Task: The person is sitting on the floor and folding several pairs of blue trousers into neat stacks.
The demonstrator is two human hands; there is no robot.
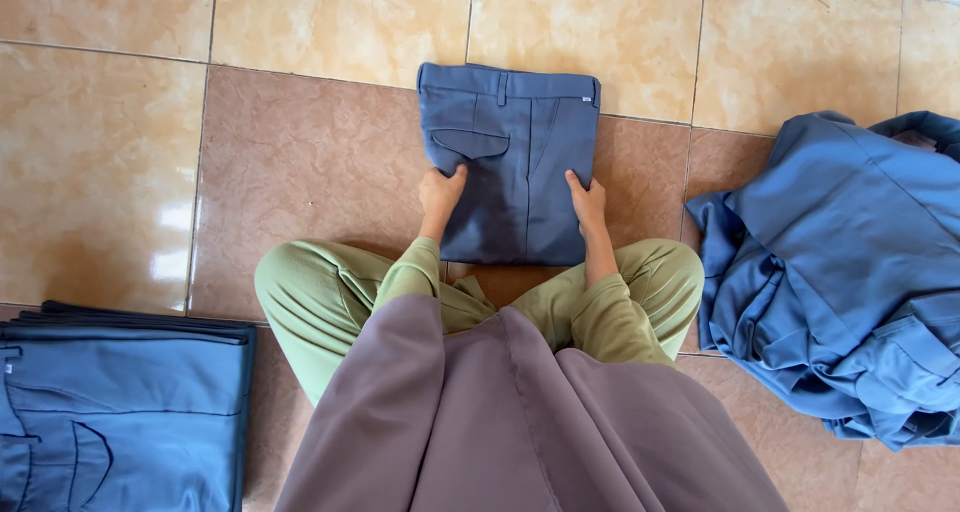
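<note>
Folded blue trousers (512, 162) lie on the floor (320, 152), upper middle of the frame | left hand (440, 194) and right hand (588, 200) lie spread flat on the bottom corners | best way — press evenly, edges lined up, smooth outward | neat pile (120, 402) lower left, loose heap (850, 272) right.

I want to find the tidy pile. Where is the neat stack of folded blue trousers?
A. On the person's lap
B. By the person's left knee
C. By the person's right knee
B: the neat stack lies flat on the floor at the lower left, while the loose heap sits crumpled on the right.
</note>
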